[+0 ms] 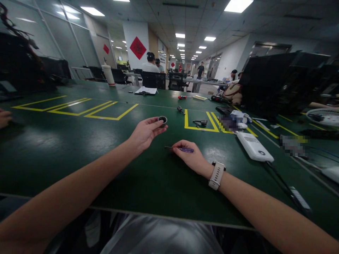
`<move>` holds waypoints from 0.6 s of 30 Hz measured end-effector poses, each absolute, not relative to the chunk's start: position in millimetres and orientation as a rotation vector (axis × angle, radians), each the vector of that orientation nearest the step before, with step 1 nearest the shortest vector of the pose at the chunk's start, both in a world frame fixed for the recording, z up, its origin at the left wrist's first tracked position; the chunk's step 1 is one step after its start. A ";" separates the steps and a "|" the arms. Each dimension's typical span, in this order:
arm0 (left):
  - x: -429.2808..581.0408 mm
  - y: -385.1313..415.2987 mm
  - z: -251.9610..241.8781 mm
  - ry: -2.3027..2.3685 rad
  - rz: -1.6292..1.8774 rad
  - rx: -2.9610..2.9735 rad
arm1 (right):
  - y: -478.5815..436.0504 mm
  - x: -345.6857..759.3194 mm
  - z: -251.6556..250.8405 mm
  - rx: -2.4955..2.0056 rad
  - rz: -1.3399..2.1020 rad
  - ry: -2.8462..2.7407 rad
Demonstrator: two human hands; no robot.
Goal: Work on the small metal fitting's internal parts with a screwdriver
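Observation:
Raised a little over the green table (127, 176), my left hand (145, 135) has its fingers closed around a small round dark part with a grey ring-shaped rim (162, 120). The ring's opening faces partly toward me. My right hand (189, 155) grips a small screwdriver (186, 150) with a purple handle, its thin metal shaft pointing left. A pale watch strap circles the right wrist. Beyond the hands, a dark cylindrical part with a narrow stem (201, 122) lies inside a yellow-taped area. A similar dark part (180, 110) lies just outside the tape, farther back.
A white device (254, 146) with a black cable lies to the right. Farther back are a red-handled screwdriver (182, 97), a clipboard with paper (146, 90) and a white bottle (108, 74). Another person's hand (4, 117) shows at the left edge. Black equipment stands at both sides.

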State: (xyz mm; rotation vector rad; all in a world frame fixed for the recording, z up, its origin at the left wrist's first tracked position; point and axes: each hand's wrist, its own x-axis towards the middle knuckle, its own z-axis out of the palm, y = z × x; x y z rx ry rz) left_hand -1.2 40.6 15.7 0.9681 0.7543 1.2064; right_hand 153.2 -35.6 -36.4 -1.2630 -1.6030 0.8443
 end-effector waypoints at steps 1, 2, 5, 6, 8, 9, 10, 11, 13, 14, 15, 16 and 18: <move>-1.1 40.7 15.3 0.752 1.202 0.964 | -35.3 153.1 -35.9 -1.267 0.824 -1.622; -1.0 40.7 14.8 0.748 1.198 0.958 | -34.8 153.0 -35.0 -1.271 0.805 -1.641; -0.6 40.3 13.9 0.731 1.198 0.929 | -30.5 152.9 -29.9 -1.289 0.770 -1.685; -0.5 40.3 13.6 0.725 1.194 0.920 | -28.0 153.0 -27.4 -1.298 0.769 -1.696; -0.2 40.6 13.1 0.715 1.182 0.912 | -21.2 153.1 -21.5 -1.324 0.793 -1.715; -0.2 41.0 12.7 0.713 1.177 0.910 | -17.4 152.9 -18.3 -1.341 0.814 -1.728; -0.1 41.5 12.2 0.712 1.175 0.911 | -13.5 152.5 -15.3 -1.359 0.840 -1.745; -0.1 42.1 11.7 0.712 1.178 0.914 | -10.0 151.9 -12.6 -1.375 0.867 -1.763; -0.1 43.1 10.5 0.708 1.188 0.927 | -5.5 149.8 -8.8 -1.402 0.899 -1.790; -0.1 43.5 9.9 0.705 1.191 0.935 | -5.2 148.4 -8.0 -1.411 0.900 -1.796; -0.1 43.6 9.3 0.703 1.193 0.942 | -6.4 147.1 -8.3 -1.416 0.892 -1.797; -0.1 43.4 8.8 0.701 1.195 0.948 | -9.1 145.8 -9.5 -1.418 0.876 -1.793; 0.1 42.6 8.0 0.701 1.191 0.955 | -18.5 144.1 -14.8 -1.401 0.830 -1.788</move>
